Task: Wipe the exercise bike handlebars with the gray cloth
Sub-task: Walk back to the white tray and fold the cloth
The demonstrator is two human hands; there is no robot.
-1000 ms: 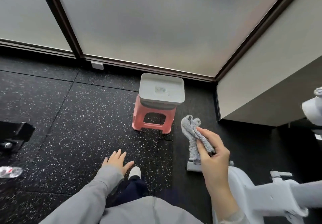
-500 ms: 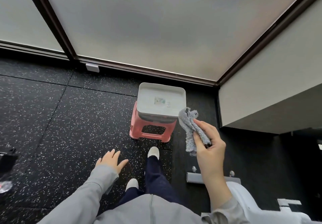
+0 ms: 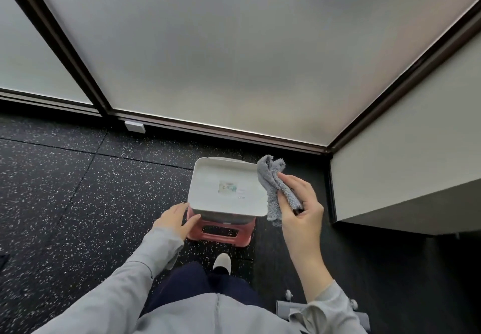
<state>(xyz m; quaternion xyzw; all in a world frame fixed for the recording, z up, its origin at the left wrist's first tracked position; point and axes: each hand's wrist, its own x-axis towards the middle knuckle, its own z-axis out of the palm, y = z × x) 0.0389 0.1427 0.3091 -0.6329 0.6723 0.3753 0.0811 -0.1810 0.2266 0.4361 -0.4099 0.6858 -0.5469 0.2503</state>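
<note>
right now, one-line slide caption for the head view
Right hand holds the gray cloth by a white box on a pink stool; left hand open beside the stool.

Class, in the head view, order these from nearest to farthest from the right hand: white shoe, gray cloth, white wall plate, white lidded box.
1. gray cloth, gripped in the right hand.
2. white lidded box, just to its left.
3. white shoe, down and to the left.
4. white wall plate, far to the upper left.
</note>
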